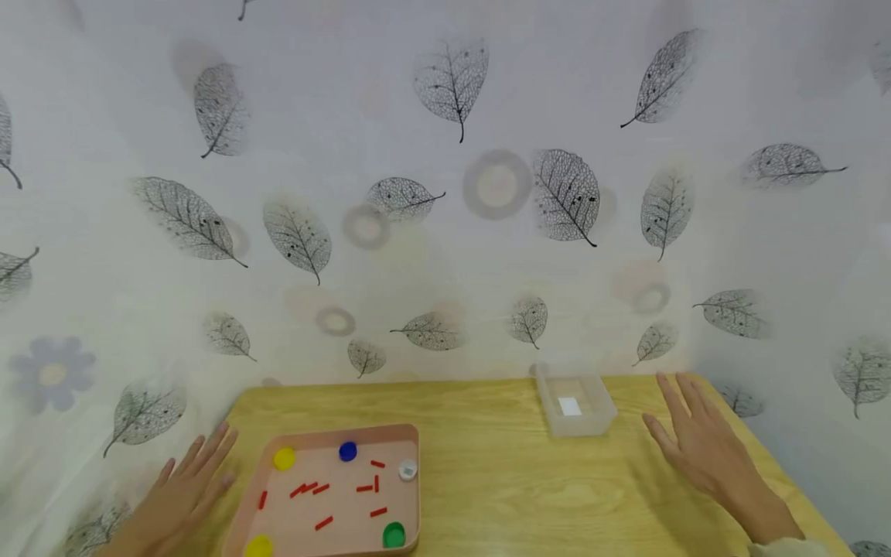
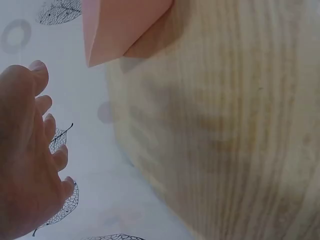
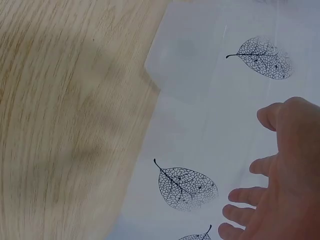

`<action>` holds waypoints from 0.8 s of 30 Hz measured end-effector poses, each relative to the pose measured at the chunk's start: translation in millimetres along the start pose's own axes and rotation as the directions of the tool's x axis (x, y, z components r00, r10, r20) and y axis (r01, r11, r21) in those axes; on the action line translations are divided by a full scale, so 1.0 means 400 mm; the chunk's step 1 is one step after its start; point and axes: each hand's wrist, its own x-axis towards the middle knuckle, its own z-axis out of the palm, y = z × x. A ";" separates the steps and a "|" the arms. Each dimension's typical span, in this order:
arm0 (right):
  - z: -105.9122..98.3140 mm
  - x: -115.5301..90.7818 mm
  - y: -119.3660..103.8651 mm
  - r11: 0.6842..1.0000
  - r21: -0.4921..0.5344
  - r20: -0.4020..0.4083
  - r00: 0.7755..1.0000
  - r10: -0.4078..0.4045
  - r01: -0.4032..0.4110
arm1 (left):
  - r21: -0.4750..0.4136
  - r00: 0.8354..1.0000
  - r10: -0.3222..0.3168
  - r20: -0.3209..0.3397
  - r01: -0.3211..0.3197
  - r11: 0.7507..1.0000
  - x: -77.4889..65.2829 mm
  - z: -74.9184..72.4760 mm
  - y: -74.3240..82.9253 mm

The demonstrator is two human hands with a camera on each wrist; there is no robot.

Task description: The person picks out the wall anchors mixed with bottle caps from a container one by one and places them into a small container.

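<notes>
My left hand (image 1: 181, 495) is held beside the left edge of a pink tray (image 1: 334, 470), fingers extended and nothing in them. Inside the tray lie several short red sticks (image 1: 323, 524). Small round caps sit around its sides: a yellow one (image 1: 284, 458) at the back left, another yellow one (image 1: 259, 546) in front, a blue one (image 1: 348, 451), a white one (image 1: 407, 469) and a green one (image 1: 394, 534). Over the table's right side hovers my right hand (image 1: 710, 449), also empty, its fingers spread. Nearest to it is a clear plastic box (image 1: 585, 425).
Both things stand on a wooden table (image 1: 480, 472), the tray at left and the box at the back right with a white square (image 1: 569, 406) in it. A pale covering with a leaf print (image 1: 452, 85) rises behind the table and runs along both sides.
</notes>
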 end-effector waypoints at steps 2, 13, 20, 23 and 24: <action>0.002 -0.006 -0.003 1.000 0.014 0.007 1.000 0.012 -0.012 | 0.012 1.000 0.011 -0.004 -0.011 1.000 -0.007 0.015 -0.001; 0.002 -0.035 -0.040 0.983 0.174 0.029 0.998 0.058 -0.062 | 0.093 0.999 0.023 0.035 -0.026 0.995 -0.048 0.064 0.007; 0.007 -0.049 -0.075 0.977 0.192 0.051 0.995 0.088 -0.097 | 0.089 0.999 0.034 0.040 -0.037 0.995 -0.065 0.086 0.012; 0.009 -0.050 -0.084 0.974 0.193 0.057 0.993 0.106 -0.115 | 0.116 0.987 0.157 -0.022 -0.153 0.981 -0.071 0.099 0.003; 0.011 -0.052 -0.085 0.973 0.196 0.055 0.992 0.110 -0.118 | 0.122 0.985 0.167 -0.034 -0.162 0.979 -0.070 0.101 0.004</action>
